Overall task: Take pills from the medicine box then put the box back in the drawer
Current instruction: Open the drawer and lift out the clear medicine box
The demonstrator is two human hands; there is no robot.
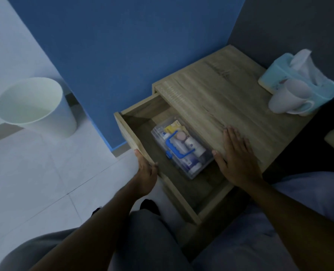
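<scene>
In the head view, the dim light blurs the labels on the bottles inside the clear medicine box [182, 148], so its contents stay unreadable; the box lies in the open drawer [140, 122], blue handle up, its right edge tucked under the nightstand [220, 98] top. The left hand [145, 173] grips the drawer's front panel, fingers curled under it and mostly hidden, thumb on top. The right hand [237, 159] lies flat on the wooden top near its edge, fingers together, thumb spread toward the box. At the far right, 1 white mug [288, 99] leans against a blue tissue box [279, 75]. A white bin [35, 106] stands on pale floor tiles beside a blue wall.
</scene>
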